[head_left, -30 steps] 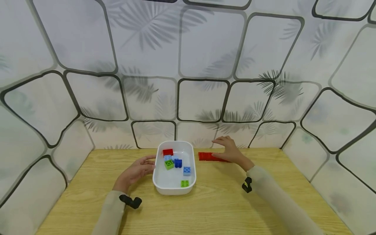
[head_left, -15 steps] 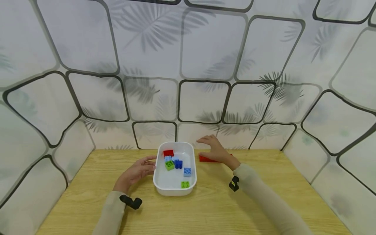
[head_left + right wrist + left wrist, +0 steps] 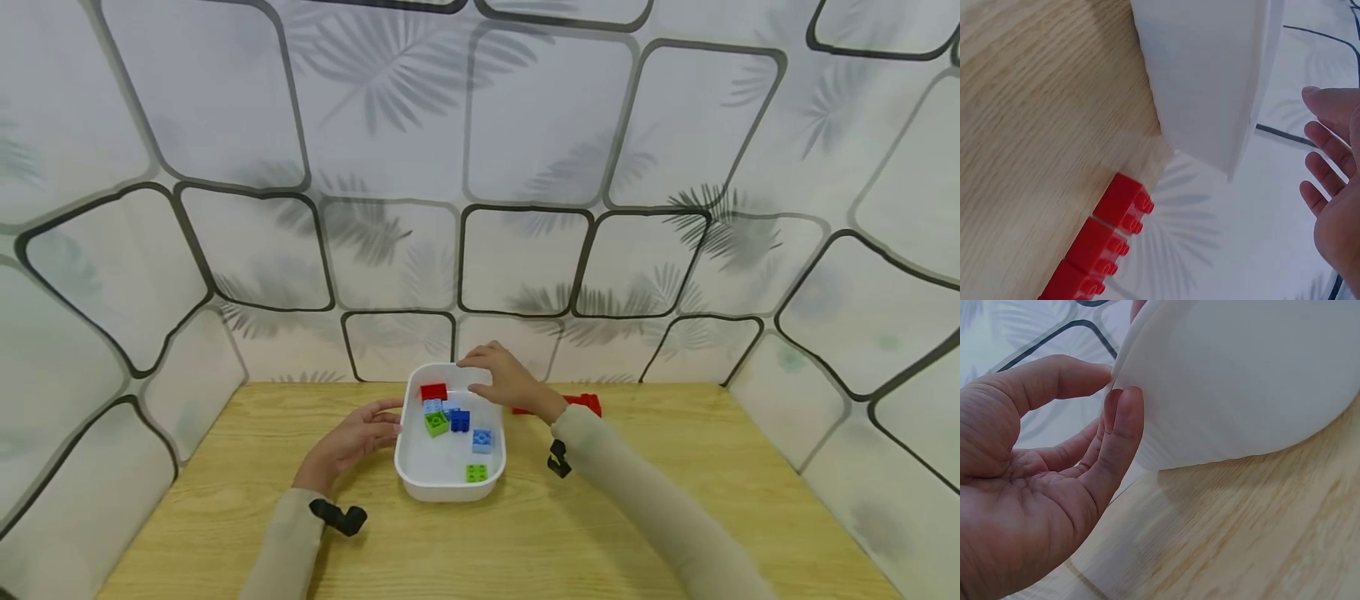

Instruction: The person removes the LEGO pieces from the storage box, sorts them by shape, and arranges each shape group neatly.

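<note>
A white plastic bin [image 3: 442,475] stands on the table with several toy building bricks inside. Among them are a red brick [image 3: 433,392], a dark blue brick [image 3: 461,422], a light blue brick [image 3: 482,442] and a bright green brick [image 3: 476,473]. My left hand [image 3: 360,437] holds the bin's left side, thumb at the rim and fingers against the outer wall in the left wrist view. Over the bin's far right rim hovers my right hand [image 3: 510,382], fingers loosely bent and nothing in them. Red bricks [image 3: 1088,247] line up right of the bin, partly hidden by the right wrist.
The wooden table [image 3: 480,554] ends at a patterned curtain [image 3: 525,258] close behind the bin and the red row. More curtain hangs along both sides. Each wrist wears a black camera strap [image 3: 341,515].
My right hand has moved left from above the red row to the bin's rim, uncovering the row's right end. My left hand stays at the bin.
</note>
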`<action>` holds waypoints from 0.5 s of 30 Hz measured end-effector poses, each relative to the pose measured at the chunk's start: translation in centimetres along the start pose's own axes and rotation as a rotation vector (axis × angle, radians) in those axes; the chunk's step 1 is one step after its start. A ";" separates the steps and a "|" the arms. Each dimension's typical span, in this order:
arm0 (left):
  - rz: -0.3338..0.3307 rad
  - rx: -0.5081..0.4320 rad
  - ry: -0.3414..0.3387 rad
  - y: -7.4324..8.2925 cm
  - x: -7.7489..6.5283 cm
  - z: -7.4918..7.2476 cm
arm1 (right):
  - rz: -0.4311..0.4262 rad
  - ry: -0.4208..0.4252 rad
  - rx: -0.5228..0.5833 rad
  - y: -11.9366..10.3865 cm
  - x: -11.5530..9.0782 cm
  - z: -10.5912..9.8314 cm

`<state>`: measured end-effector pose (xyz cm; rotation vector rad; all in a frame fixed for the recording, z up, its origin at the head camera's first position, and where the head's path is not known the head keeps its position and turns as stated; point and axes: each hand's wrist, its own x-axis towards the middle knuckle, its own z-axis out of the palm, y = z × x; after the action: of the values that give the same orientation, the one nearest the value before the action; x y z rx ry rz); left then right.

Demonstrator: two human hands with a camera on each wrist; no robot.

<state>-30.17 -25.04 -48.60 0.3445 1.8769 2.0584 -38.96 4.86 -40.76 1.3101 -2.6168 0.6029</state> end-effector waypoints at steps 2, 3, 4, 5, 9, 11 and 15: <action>0.008 -0.001 -0.004 -0.1 0.0 -0.1 | -0.001 -0.024 -0.025 -0.3 0.8 0.4; 0.010 -0.003 -0.005 -0.2 0.1 -0.2 | 0.000 -0.039 -0.037 -0.4 1.2 0.7; 0.012 -0.002 -0.008 -0.2 0.1 -0.2 | 0.002 -0.057 -0.050 -0.5 1.5 0.9; 0.012 0.001 -0.010 -0.3 0.2 -0.3 | 0.002 -0.074 -0.059 -0.5 1.8 1.1; 0.002 0.008 -0.008 -0.4 0.3 -0.2 | 0.002 -0.147 -0.113 -0.6 2.9 1.9; -0.003 0.015 0.002 -0.4 0.3 -0.2 | -0.002 -0.174 -0.144 -0.6 3.5 2.3; -0.002 0.013 0.013 -0.4 0.3 -0.4 | -0.008 -0.210 -0.193 -0.6 4.4 3.1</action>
<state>-30.51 -25.24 -49.00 0.3332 1.8978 2.0525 -40.99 0.04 -42.04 1.3888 -2.7482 0.2139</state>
